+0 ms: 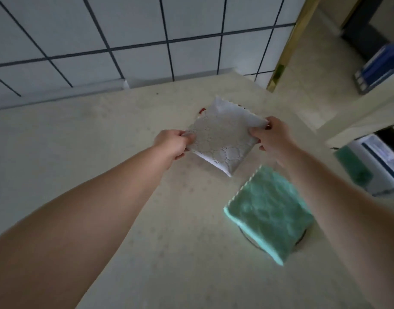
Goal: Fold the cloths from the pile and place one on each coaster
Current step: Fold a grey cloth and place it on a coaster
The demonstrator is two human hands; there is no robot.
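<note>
Both hands, left hand [172, 142] and right hand [274, 138], pinched the folded white cloth [223, 139] just beyond the green cloth [269, 212].

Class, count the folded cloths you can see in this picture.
2: a white cloth held between both hands, and a green cloth lying on a coaster. Others may be out of view.

A pale speckled countertop [102, 152] is backed by a wall of white tiles [135, 25] with dark grout. At the right a brass-coloured strip [289, 43] is seen upright, a blue object [383, 65] is seen beyond it, and a white appliance [379, 161] is partly shown.
</note>
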